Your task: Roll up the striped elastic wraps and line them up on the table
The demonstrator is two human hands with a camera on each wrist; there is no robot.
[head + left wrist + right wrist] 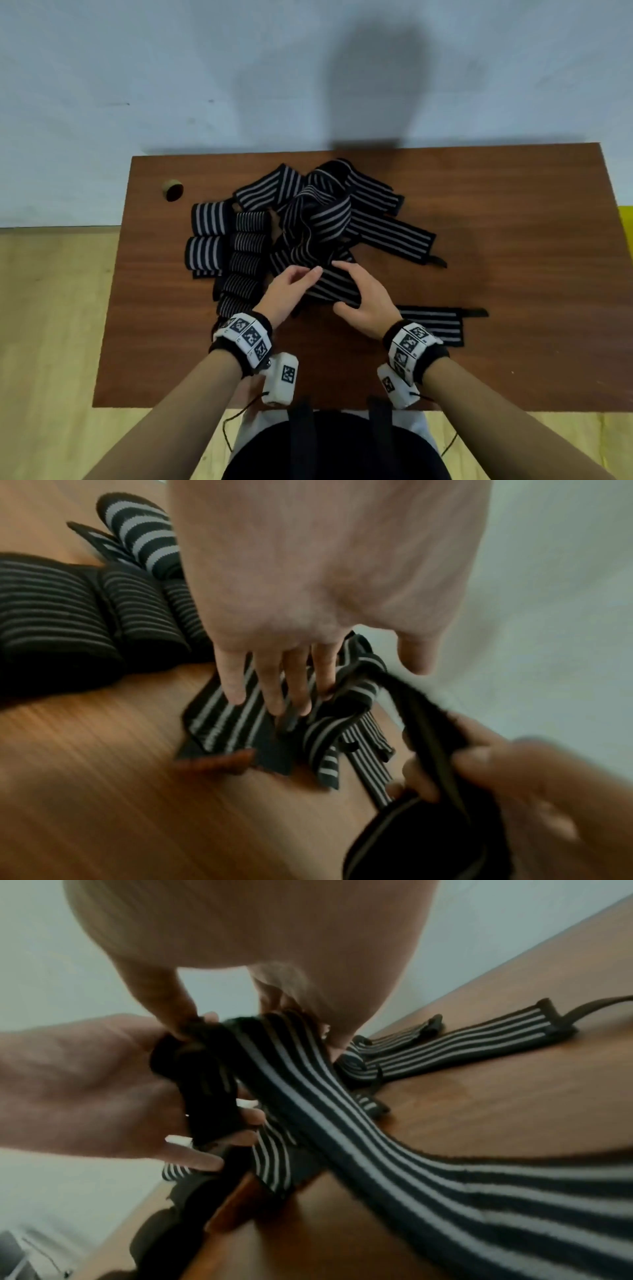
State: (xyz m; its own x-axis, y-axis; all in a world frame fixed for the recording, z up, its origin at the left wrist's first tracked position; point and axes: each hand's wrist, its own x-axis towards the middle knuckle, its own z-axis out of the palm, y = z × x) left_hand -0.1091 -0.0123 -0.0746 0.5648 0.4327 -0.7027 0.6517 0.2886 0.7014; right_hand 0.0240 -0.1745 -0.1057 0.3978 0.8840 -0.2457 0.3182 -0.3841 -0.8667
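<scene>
A loose striped elastic wrap (330, 296) lies at the front of a tangled pile of wraps (318, 212) on the brown table (513, 240). My left hand (308, 275) curls its fingers round the wrap's dark end, seen in the right wrist view (205, 1096). My right hand (342, 286) pinches the same wrap just beside it, thumb underneath. The striped band (308, 1110) trails from both hands down to the table. Several rolled wraps (245, 260) stand in a column to the left, with two wider-striped rolls (207, 236) beside them.
One wrap lies flat (435, 325) at the front right, its black tab pointing right. A small cardboard tube (172, 191) sits near the table's back left corner. Bare wood shows on the right half and along the front edge.
</scene>
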